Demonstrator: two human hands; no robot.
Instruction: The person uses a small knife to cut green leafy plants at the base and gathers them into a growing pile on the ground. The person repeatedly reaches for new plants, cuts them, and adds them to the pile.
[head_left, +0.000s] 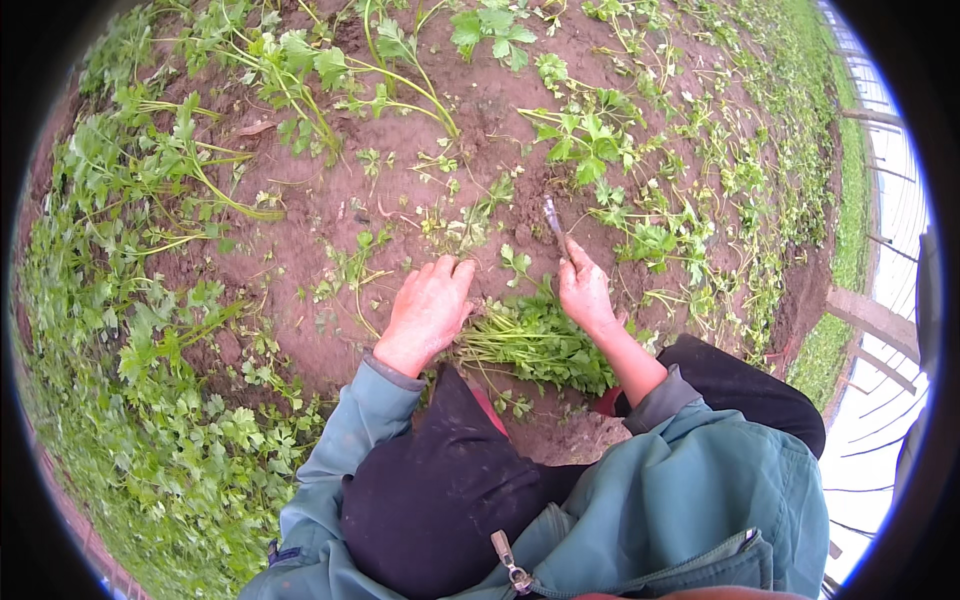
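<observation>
A bunch of leafy green stems, which look like celery (536, 337), lies on the soil between my knees, its pale stem ends to the left and leaves to the right. My left hand (429, 311) is over those stem ends, back of the hand up and fingers bent. Its palm side is hidden, so whether it grips anything does not show. My right hand (586, 291), above the leafy part, is closed around a small tool with a narrow metal blade (553, 216). The blade points away from me, just above loosened soil.
Celery-like plants (427, 101) lean or lie across the bare soil (315, 202) ahead. Denser greenery (172, 450) fills the left side. Cut sprigs and leaves (697, 232) are scattered at right. A concrete-looking post (870, 319) and pale sheeting with thin ribs (892, 195) stand beyond the right edge.
</observation>
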